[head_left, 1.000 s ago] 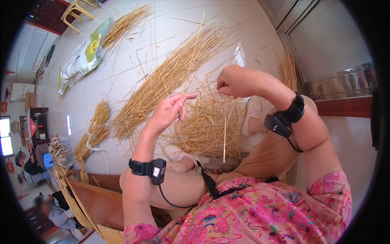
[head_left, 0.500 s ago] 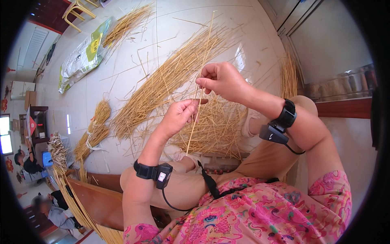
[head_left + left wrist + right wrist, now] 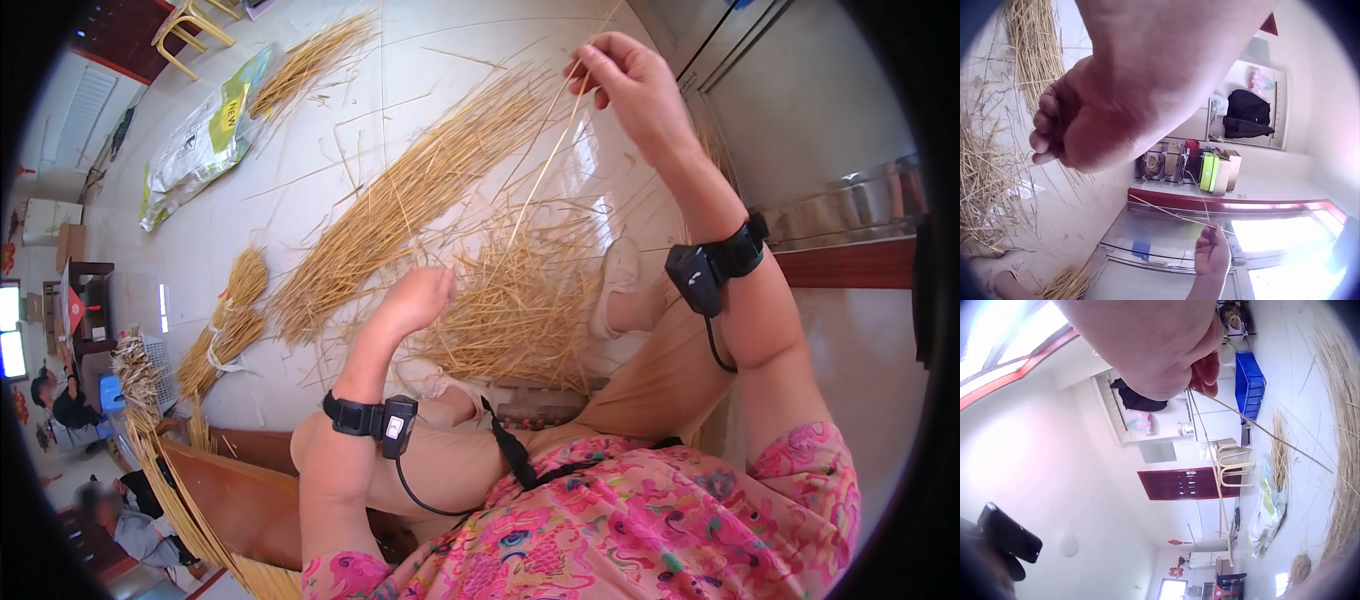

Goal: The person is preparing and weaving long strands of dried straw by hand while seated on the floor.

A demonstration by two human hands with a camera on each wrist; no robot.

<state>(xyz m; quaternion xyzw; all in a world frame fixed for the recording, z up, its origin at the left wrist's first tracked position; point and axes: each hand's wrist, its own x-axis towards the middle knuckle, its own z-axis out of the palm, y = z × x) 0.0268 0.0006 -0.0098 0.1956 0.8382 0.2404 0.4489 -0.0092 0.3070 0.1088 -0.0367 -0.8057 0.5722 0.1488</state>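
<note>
In the head view my right hand (image 3: 630,85) is raised at the upper right, pinching a thin straw stalk (image 3: 545,172) between thumb and fingertips. Two lengths of straw (image 3: 1272,434) run out of the fingertips in the right wrist view and spread apart. Lower and to the left, my left hand (image 3: 418,300) hangs over the near straw, its fingers loosely curled. No stalk shows between its fingers (image 3: 1043,122) in the left wrist view. Below both hands lies a loose heap of straw (image 3: 520,325), with a long layer of straw (image 3: 400,205) behind it.
Tied straw bundles (image 3: 225,325) lie at the left. A white and green bag (image 3: 200,150) holding more straw is farther back, near a stool (image 3: 190,35). Brown wooden furniture (image 3: 235,480) stands by my left knee. A metal-fronted door (image 3: 800,110) closes off the right side.
My right hand has moved up and to the right with the straw, away from the left hand. The left hand, which pinched a stalk half a second ago, has dropped slightly left and turned.
</note>
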